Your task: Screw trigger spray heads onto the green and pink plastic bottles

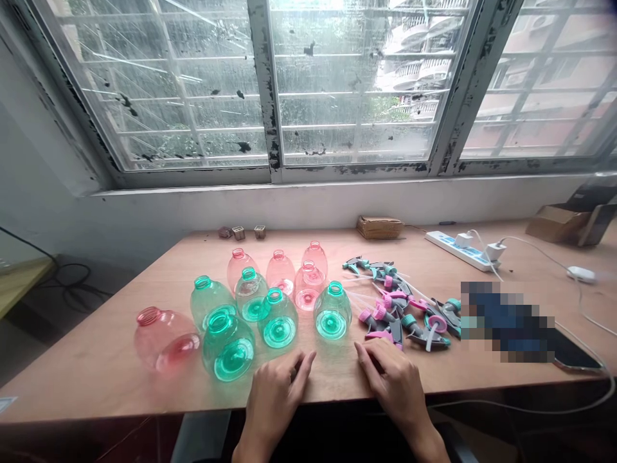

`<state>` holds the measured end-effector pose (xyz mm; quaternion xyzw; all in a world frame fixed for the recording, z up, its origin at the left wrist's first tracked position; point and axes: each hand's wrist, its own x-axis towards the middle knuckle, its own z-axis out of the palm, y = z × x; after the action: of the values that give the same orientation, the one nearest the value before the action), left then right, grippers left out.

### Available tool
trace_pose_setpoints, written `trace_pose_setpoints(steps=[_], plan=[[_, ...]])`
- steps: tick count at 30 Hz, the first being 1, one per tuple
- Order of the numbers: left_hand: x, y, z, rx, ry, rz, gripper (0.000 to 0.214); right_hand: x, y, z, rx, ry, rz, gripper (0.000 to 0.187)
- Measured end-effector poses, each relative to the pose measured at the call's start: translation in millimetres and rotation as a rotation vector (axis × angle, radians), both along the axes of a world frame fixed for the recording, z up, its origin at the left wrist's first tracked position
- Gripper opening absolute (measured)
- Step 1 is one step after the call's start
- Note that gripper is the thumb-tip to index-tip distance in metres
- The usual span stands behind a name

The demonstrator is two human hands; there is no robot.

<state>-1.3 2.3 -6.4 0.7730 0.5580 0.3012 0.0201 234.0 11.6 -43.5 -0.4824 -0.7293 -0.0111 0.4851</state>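
Observation:
My left hand (282, 386) rests at the table's front edge, fingers curled in and thumb pointing forward, with nothing showing in it. My right hand (393, 376) lies curled in much the same way, close to a pile of grey, pink and teal spray heads (395, 302). Just beyond the gap between the hands stands a clear green bottle (332, 312) without a cap. More open green bottles (229, 347) stand to the left, with pink bottles (308, 286) behind them. One pink bottle (166, 337) at the far left leans or is distorted by the lens.
A white power strip (463, 249) with plugs and cables sits at the back right. A blurred-out phone-like device (576, 350) lies on the right. Cardboard boxes (380, 227) and small cubes (238, 233) line the wall side of the wooden table (116, 360), under a window.

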Motion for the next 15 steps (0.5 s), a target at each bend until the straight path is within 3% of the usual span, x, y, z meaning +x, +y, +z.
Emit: trace_pose_setpoints(steps=[15], plan=[[0.7,-1.1,2.5,-0.012,0.002,0.004,0.047,-0.1,-0.1,1.0,-0.007,-0.017,-0.013,0.029]])
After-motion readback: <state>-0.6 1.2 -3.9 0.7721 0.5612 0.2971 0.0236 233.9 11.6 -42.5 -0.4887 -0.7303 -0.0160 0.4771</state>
